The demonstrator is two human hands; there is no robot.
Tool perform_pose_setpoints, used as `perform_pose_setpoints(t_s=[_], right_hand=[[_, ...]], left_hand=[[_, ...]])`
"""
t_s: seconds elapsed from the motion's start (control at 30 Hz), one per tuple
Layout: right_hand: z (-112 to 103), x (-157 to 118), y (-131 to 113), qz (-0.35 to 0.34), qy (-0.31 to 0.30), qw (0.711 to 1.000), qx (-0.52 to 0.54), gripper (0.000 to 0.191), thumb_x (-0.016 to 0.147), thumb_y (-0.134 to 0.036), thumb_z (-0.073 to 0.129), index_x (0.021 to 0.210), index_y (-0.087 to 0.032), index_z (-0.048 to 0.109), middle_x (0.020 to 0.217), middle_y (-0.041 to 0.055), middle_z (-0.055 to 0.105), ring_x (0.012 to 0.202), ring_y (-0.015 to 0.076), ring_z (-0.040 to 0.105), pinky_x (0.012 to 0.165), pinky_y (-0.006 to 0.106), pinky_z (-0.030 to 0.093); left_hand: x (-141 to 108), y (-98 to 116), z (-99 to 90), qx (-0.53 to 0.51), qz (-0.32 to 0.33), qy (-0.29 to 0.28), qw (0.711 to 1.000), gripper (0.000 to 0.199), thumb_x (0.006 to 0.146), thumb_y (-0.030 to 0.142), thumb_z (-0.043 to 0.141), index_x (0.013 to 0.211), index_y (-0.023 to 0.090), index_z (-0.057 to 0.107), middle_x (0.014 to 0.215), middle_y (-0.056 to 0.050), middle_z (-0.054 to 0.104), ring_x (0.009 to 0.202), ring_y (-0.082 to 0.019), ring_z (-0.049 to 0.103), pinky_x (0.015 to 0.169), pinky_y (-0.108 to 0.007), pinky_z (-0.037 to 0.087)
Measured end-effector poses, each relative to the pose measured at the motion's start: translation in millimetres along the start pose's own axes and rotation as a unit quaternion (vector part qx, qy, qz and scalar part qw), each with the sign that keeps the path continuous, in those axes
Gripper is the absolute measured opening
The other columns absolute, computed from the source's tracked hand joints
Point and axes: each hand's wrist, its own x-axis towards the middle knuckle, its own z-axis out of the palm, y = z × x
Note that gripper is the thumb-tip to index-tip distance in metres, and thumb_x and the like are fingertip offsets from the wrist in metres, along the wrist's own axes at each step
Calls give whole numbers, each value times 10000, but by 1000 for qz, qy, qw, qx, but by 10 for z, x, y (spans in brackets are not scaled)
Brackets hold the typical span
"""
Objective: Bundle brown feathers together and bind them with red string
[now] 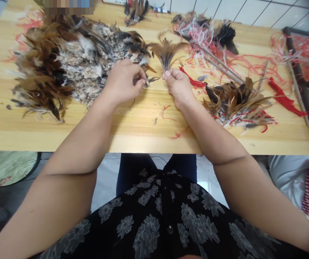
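My right hand (178, 84) pinches a small bunch of brown feathers (167, 52) by the quill ends, with the tips fanned out upward. My left hand (124, 79) is at the right edge of a large heap of feathers (81, 61), its fingers curled in and the thumb against them. Something dark shows inside that curl, but I cannot make out what it is. The heap is pale and fluffy in the middle, brown and black around the edges. Red strings (193, 79) lie just right of my right hand.
Tied feather bunches (232, 102) lie right of my right forearm on the wooden table (143, 140). Behind them are thin sticks (222, 66) and tangled pink and white strips (195, 36). Another red string bundle (285, 97) lies near a dark-framed tray (305, 86) at the right edge.
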Motion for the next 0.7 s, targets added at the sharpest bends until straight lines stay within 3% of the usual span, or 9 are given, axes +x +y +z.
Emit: perform_pose_setpoints(t_s=[0.1,0.2,0.37,0.53,0.7], right_hand=[[15,-10,-11,-3,5,1000,-5,397,1227,-460,625,930,-199,588,897,-22,652,1013,125,744,1050,304,674],[37,-27,-28,1,5,1000,-10,384,1235,-414,613,920,-194,593,884,-28,648,1005,120,736,1085,315,664],[70,-46,-49,-3,-4,1000,-21,377,1245,-355,590,909,-185,608,872,-32,642,1002,124,719,1163,354,640],[85,-64,-92,-2,-2,1000,-28,371,1257,-299,530,914,-181,611,866,-34,622,975,120,697,1198,372,617],[96,-79,-120,-5,-1,1000,-22,391,1246,-311,564,873,-198,582,882,-24,646,982,128,688,1211,372,607]], left_hand=[[-16,102,-40,-2,-35,40,999,315,859,512,959,834,340,697,939,-100,634,1305,-441,581,1273,-582,416],[-36,189,2,55,-78,77,992,490,837,653,955,766,346,580,1019,-135,630,1369,-490,536,1320,-645,315],[-63,279,129,-8,-63,57,996,564,623,597,1118,870,371,664,1138,-166,660,1639,-522,283,1283,-607,357],[-74,283,106,-8,-72,20,997,466,662,590,1058,876,396,693,1144,-166,678,1651,-514,272,1289,-619,354],[3,-31,68,-9,-53,67,996,313,743,498,977,764,410,677,967,-118,675,1493,-486,413,1327,-584,296]])
